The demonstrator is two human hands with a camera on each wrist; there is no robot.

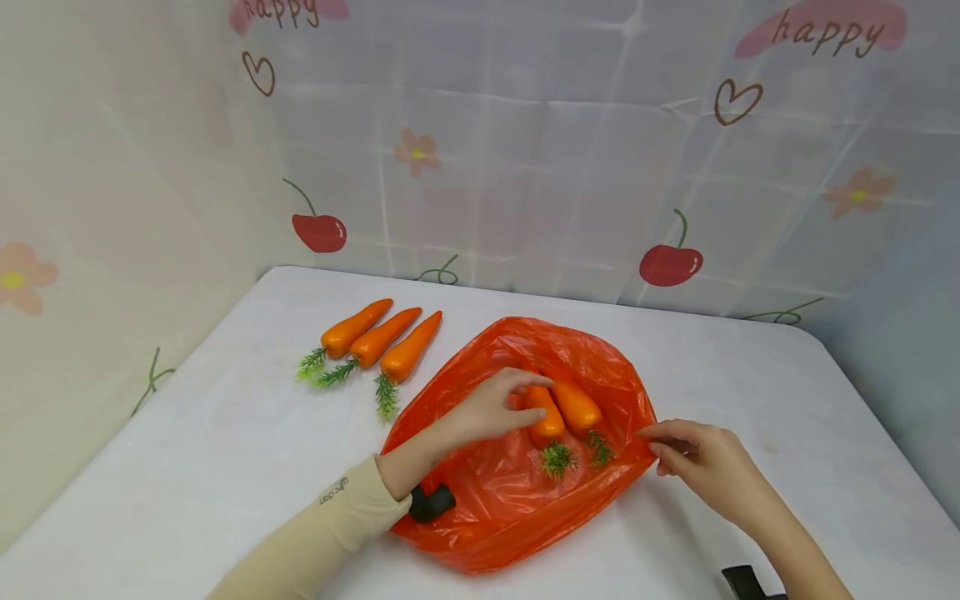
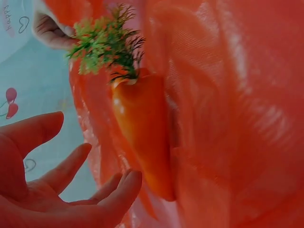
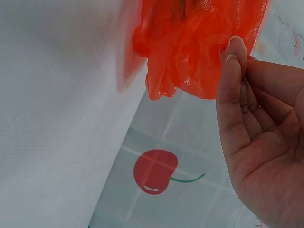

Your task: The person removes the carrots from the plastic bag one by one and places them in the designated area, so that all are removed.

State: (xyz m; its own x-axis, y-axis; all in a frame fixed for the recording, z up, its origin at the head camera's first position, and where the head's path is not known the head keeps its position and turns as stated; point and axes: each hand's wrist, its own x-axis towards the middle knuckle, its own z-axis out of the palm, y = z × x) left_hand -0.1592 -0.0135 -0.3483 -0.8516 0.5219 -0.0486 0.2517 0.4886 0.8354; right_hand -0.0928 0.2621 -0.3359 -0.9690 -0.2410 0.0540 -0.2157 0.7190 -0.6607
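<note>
Pale, creased curtain (image 1: pixel 525 175) behind, printed with cherries, hearts and flowers, and below it a smooth white table (image 1: pixel 757 367) with rounded far corners. Centre stage, a red plastic bag (image 1: pixel 491 512): thin, glossy, crinkled, its mouth gaping in a lopsided oval. Two carrots (image 1: pixel 576 407) lie inside, side by side, shiny and tapered, fat ends toward the person, feathery green tops (image 1: pixel 556 459) spilling onto the film. Over them comes the left hand (image 1: pixel 487 408), its forearm across the bag's left rim in a beige sleeve (image 1: pixel 300 542), fingers spread and loosely bent, gripping nothing; whether a fingertip touches a carrot, I cannot tell. Across at the right rim, the right hand (image 1: pixel 701 462) pinches the plastic between thumb and fingers, the film gathered in soft folds beside the grip. Off to the left, three loose carrots (image 1: pixel 386 337) lie slantwise in a row, tips pointing away, one just beside the bag's edge. White surface stretches behind the bag to the far edge, and a broad strip runs past the right hand to the table's right side.
</note>
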